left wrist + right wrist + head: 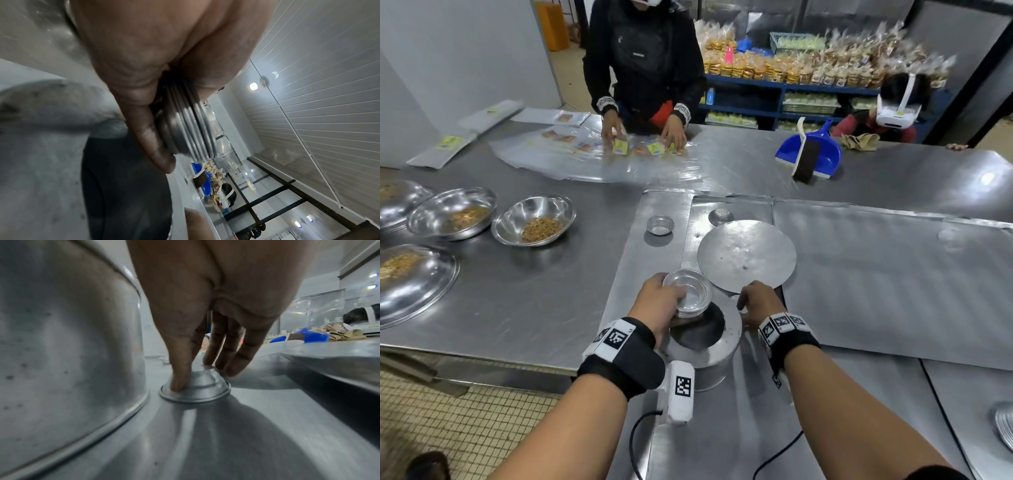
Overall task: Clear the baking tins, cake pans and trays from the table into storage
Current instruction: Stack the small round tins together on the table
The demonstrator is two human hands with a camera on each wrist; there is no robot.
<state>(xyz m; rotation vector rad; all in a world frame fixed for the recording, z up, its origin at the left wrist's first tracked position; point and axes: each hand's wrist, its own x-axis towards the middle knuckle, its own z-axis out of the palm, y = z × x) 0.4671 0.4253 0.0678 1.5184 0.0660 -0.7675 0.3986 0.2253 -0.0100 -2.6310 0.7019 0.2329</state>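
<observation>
Pinching an upturned small tart tin (195,386) by its slippery rim, the right hand (758,301) grips; the left hand (657,305) clasps a light nested stack of tins (690,293).

Stack of small tins (690,297): bright silver. Deep round pan (705,346): dull grey metal, dark inside. Round disc (746,256): matt silver, speckled. Far right dustpan (812,150): blue; brush dark brown. Wrist bands (619,356): black with black-and-white square codes. Left bowls (533,220): silver, brown crumbs.
</observation>
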